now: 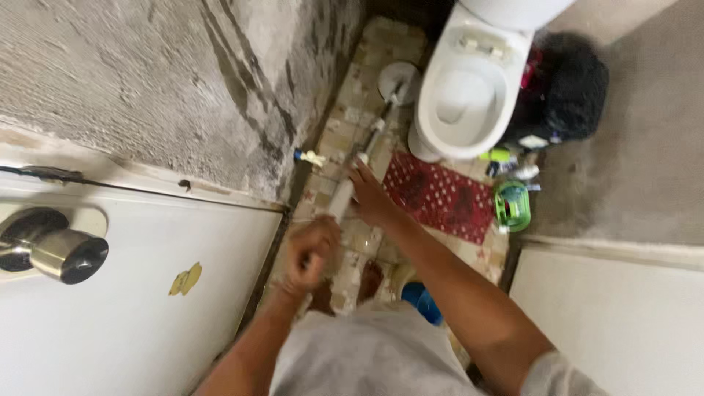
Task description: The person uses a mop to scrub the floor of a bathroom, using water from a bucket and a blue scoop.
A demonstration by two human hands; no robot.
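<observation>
Gripping a white mop handle (350, 183), both the left hand (312, 253) and right hand (372, 196) curl their fingers shut.

I saw the mop handle (345, 194) running forward along the floor (352, 117), its head (400, 79) just left of the toilet (469, 95). My left hand (312, 253) gripped the near end, my right hand (370, 194) lay further up. A mat (440, 198) lay before the toilet, a small basket (512, 205) at its right. The door (132, 308) with its knob (62, 253) stood at my left.
</observation>
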